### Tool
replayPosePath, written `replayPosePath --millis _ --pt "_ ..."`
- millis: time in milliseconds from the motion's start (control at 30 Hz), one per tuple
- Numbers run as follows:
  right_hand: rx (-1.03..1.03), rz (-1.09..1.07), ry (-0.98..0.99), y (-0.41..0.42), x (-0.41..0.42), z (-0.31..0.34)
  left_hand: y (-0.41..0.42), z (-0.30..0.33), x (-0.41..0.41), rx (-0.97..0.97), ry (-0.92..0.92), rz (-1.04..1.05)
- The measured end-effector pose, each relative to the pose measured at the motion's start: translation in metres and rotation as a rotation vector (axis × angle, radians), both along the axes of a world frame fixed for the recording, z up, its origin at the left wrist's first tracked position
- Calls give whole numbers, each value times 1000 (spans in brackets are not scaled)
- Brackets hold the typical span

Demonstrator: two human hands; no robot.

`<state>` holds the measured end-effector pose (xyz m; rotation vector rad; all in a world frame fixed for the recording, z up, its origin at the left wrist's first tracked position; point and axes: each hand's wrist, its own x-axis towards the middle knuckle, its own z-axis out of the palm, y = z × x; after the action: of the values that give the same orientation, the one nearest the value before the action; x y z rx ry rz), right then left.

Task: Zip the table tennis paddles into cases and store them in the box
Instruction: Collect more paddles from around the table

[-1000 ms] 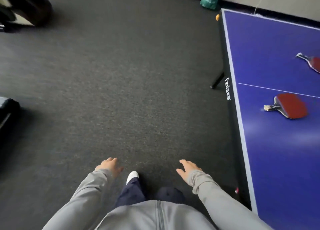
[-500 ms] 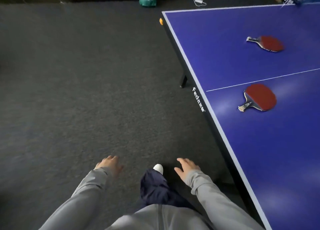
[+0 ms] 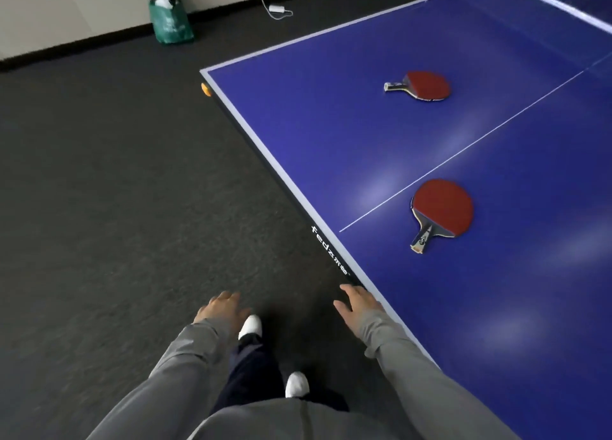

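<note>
Two red-faced paddles lie flat on the blue table tennis table (image 3: 331, 134). The near paddle (image 3: 443, 209) has its handle pointing toward me; the far paddle (image 3: 427, 85) has its handle pointing left. My left hand (image 3: 220, 308) hangs over the carpet with relaxed fingers, holding nothing. By the table's dark side edge is my right hand (image 3: 359, 302), also relaxed and holding nothing. Both hands are well short of the paddles. No case or box is in view.
Dark grey carpet (image 3: 116, 191) covers the floor to the left. A green bag (image 3: 170, 20) leans on the wall, with a white cable and adapter (image 3: 276, 9) beside it. An orange ball (image 3: 207, 89) sits at the table's far corner.
The view has swung to the right and closer to the table, so both paddles now lie nearer the centre. My right hand has come up beside the table edge. Both hands stay empty.
</note>
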<state>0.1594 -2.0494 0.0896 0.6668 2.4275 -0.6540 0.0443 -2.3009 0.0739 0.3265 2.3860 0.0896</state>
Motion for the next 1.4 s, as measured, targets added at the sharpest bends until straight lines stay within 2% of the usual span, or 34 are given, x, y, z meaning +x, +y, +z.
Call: replayPosePath --millis 167,367,500,633,767,867,1033,1400 --pt "-14 -213 121 27 -54 0 70 9 -90 155 78 -165" --pt "46 -682 221 66 -87 3 133 20 -179 273 113 -390" --pt "116 -1037 355 93 -88 3 164 22 -214 321 66 -472" --pt "261 -1256 444 119 -84 -6 190 18 -227 393 19 -528" --pt "330 -1341 400 143 -84 -23 216 10 -235 417 11 -531" --pt "305 -1370 317 156 -86 -36 233 6 -238 407 -11 -499" --pt "331 -1429 318 172 -92 -54 259 -5 -243 393 -13 -462" --pt "357 -1657 524 181 -126 -50 319 -9 -279 464 -22 -397"
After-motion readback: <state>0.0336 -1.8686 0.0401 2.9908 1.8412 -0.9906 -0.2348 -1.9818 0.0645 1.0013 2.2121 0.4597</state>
